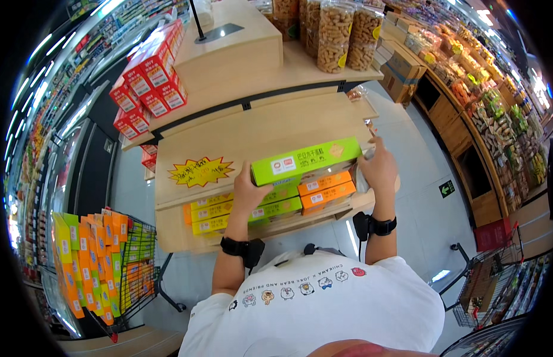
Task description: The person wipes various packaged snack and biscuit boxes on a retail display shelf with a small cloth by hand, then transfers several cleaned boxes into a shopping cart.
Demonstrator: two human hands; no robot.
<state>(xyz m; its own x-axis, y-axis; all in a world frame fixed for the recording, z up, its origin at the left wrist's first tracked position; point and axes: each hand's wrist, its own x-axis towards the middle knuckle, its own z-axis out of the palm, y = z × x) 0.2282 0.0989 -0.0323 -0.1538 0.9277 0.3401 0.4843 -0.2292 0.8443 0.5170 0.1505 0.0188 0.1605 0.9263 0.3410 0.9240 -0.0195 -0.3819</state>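
A long green carton is held over the lower shelf, tilted slightly up to the right. My left hand grips its left end. At its right end is my right hand, the fingers near the corner; whether it grips the carton is hard to tell. Beneath lie stacked yellow cartons, green cartons and orange cartons on the wooden display shelf. A yellow starburst sign with handwriting lies on the sloping board to the left.
Red boxes are stacked at the upper left, clear jars of snacks at the top. A shopping cart full of orange, green and yellow cartons stands at the left, another cart at the right. Produce shelves line the right side.
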